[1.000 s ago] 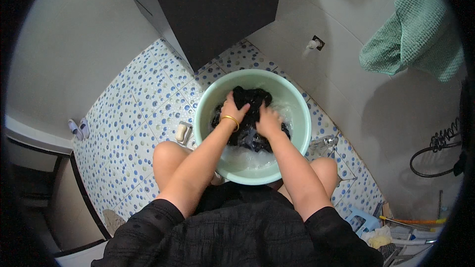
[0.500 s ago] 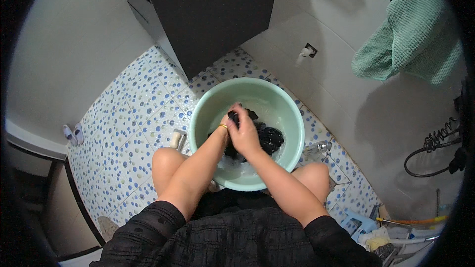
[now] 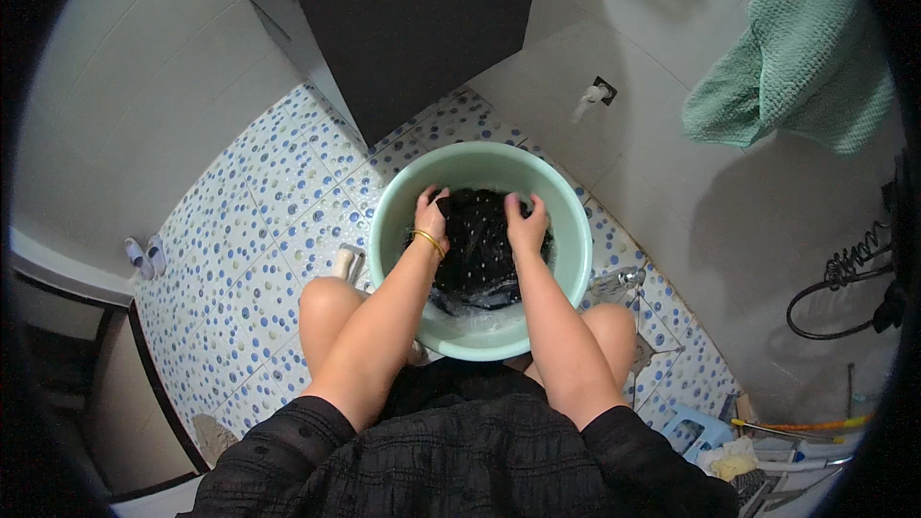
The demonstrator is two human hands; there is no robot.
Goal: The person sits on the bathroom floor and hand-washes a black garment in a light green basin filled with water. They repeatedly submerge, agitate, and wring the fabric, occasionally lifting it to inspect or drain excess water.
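A pale green basin (image 3: 576,278) stands on the tiled floor between my knees. In it lies a wet black cloth with small white dots (image 3: 477,240), spread out in shallow sudsy water. My left hand (image 3: 434,221), a gold bangle at its wrist, grips the cloth's left side, with a dark fold showing at the fingers. On the opposite side my right hand (image 3: 527,223) has its fingers curled at the cloth's edge, the fingertips partly hidden. Both hands are inside the basin's rim, a little apart from each other.
A dark cabinet (image 3: 422,29) juts out ahead. Left of the basin lies a soap bar on a dish (image 3: 343,261). A green towel (image 3: 796,58) hangs at the right wall, near a coiled black hose (image 3: 844,278). A blue plastic stool (image 3: 693,432) is at the lower right.
My hands were together over the bunched cloth; now they are apart at its two sides. The cloth has opened out flat between them.
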